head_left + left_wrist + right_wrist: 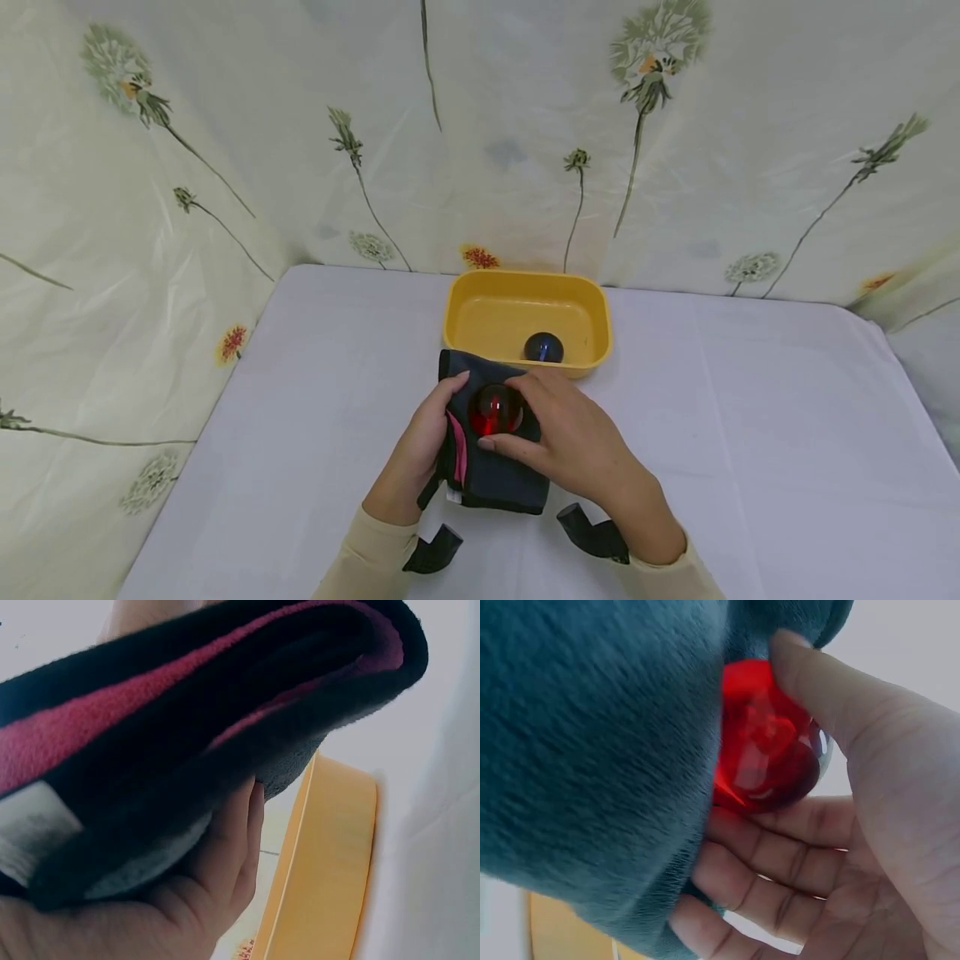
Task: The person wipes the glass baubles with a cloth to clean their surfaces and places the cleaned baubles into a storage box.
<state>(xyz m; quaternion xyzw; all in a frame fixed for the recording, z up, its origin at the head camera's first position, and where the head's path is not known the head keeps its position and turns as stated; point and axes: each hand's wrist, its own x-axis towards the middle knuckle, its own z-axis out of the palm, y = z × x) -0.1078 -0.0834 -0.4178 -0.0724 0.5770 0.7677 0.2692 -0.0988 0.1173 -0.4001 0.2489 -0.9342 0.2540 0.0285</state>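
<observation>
A folded dark blue-grey cloth (502,483) with black edging and a pink inside layer is gripped by my left hand (431,433), thumb on top and fingers beneath. In the left wrist view the folds of the cloth (150,765) and a white tag show from the side. My right hand (577,433) holds a clear red ball (495,410) against the cloth, thumb on one side and fingers on the other. The right wrist view shows the red ball (761,742) touching the fuzzy cloth face.
Just beyond the hands stands a yellow plastic tub (525,287) with a dark blue ball (543,347) inside. A white cloth covers the table (750,417). Behind hangs a flower-patterned curtain (487,167). Black curved wrist-worn pieces (592,533) stick out near both wrists.
</observation>
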